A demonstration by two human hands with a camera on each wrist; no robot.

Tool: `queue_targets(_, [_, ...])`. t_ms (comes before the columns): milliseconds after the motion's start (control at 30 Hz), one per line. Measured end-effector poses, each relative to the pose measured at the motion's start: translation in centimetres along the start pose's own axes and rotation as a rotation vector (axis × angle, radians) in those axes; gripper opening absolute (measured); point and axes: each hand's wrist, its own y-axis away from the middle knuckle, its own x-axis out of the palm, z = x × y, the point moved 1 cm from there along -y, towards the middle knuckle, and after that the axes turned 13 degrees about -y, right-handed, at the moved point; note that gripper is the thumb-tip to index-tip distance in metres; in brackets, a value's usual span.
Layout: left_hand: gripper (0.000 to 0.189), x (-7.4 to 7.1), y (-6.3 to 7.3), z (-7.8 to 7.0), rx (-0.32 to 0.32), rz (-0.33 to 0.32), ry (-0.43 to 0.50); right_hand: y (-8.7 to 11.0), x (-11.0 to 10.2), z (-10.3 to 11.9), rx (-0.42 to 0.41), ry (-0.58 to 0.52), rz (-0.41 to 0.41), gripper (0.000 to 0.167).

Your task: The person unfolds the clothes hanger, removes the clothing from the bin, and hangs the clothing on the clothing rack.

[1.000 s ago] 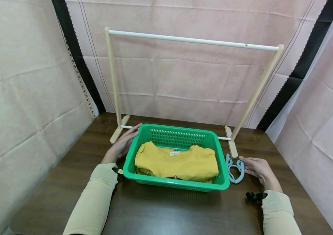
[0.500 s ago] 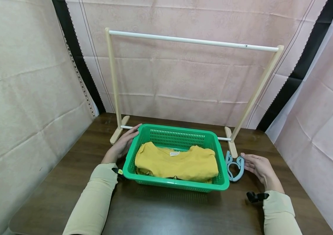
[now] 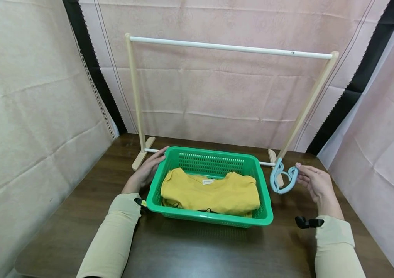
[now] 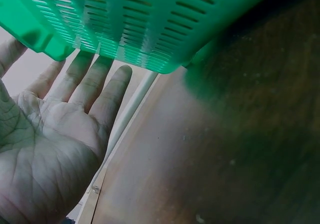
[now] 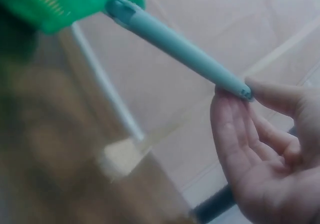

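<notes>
My right hand (image 3: pixel 317 184) pinches one end of a light blue folded clothes hanger (image 3: pixel 283 190) between thumb and fingertips. In the right wrist view the hanger (image 5: pixel 185 51) slants away from the fingers, seen edge-on. It is raised in front of the rack's right foot. My left hand (image 3: pixel 147 172) lies along the left side of a green plastic basket (image 3: pixel 210 221). Its fingers look extended in the left wrist view, with the fingertips at the basket wall (image 4: pixel 135 21). Inside the basket lies a folded yellow shirt (image 3: pixel 210 195) with a white label at the neck.
Behind the basket stands a wooden rack with a white top bar (image 3: pixel 231 48), a left post (image 3: pixel 134 92) and a right post (image 3: pixel 309 106). All of this is on a dark brown table (image 3: pixel 197 255). Pale fabric walls (image 3: pixel 37 116) enclose the back and both sides.
The right hand has lifted the hanger off the table, moving it up and slightly right, away from the basket. The left hand and basket have stayed in place.
</notes>
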Motion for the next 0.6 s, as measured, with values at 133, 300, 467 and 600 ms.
queue_targets(133, [0.053,-0.1,0.0,0.1,0.008,-0.004,-0.009,-0.4,2.0,1.0,-0.067,-0.052,0.021,0.012])
queue_targets(300, [0.052,-0.1,-0.1,0.0,0.004,-0.01,-0.001,-0.7,5.5,1.5,-0.102,-0.096,0.067,0.011])
queue_targets(467, [0.053,0.1,0.0,-0.2,0.013,0.005,0.007,-1.1,8.9,1.0,-0.087,-0.127,0.134,0.01])
queue_targets(600, [0.055,0.3,0.2,-0.5,0.03,0.024,-0.001,-1.0,11.5,0.7,-0.073,-0.114,0.175,0.012])
